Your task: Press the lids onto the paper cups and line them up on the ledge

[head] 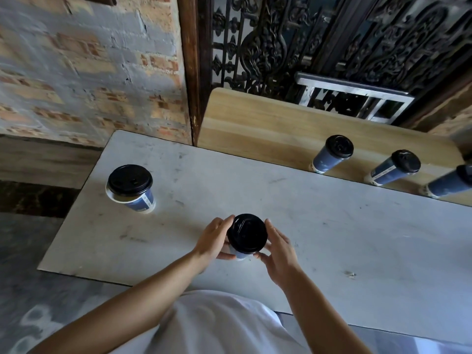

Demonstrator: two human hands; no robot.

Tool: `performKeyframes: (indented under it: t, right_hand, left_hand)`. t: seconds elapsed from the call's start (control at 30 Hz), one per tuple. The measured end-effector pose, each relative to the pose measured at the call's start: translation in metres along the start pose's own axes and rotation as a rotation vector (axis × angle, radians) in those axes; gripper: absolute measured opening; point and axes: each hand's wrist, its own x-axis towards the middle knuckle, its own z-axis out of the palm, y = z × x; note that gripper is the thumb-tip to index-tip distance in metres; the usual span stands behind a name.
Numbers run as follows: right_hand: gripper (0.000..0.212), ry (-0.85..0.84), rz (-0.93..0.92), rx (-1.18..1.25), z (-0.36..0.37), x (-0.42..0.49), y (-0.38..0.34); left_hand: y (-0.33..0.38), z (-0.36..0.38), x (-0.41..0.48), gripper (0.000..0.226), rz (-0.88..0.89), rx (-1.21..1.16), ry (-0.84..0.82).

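Well, the bench (332,238) has the ledge (255,123) along its far edge, holding three capped cups (332,154); another cup (131,190) sits near the left end. By the front edge, left hand (214,238) and right hand (278,249) clasp a paper cup (238,255); its lid (247,233) wants even pressure all round.

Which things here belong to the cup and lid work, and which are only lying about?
Job: held cup with black lid, gripped by left hand and right hand; lone cup on the table; three lidded cups on the wooden ledge.
Not the job: brick wall, iron grille, white frame.
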Motion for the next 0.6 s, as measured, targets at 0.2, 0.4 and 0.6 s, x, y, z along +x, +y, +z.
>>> performKeyframes:
  t: [0.2,0.4,0.6]
  right_hand:
    - [0.031,-0.032,-0.09,-0.004,0.0,-0.004,0.009]
    - [0.036,0.012,-0.181,0.007,-0.001,-0.003,0.021]
    - [0.035,-0.002,-0.138,-0.006,-0.008,-0.004,0.024]
  left_hand:
    - [-0.001,0.006,-0.006,0.038,0.094,0.013,-0.021]
    - [-0.004,0.004,-0.012,0.034,0.173,0.098,-0.074]
    - [-0.007,0.004,-0.011,0.033,0.331,0.166,-0.14]
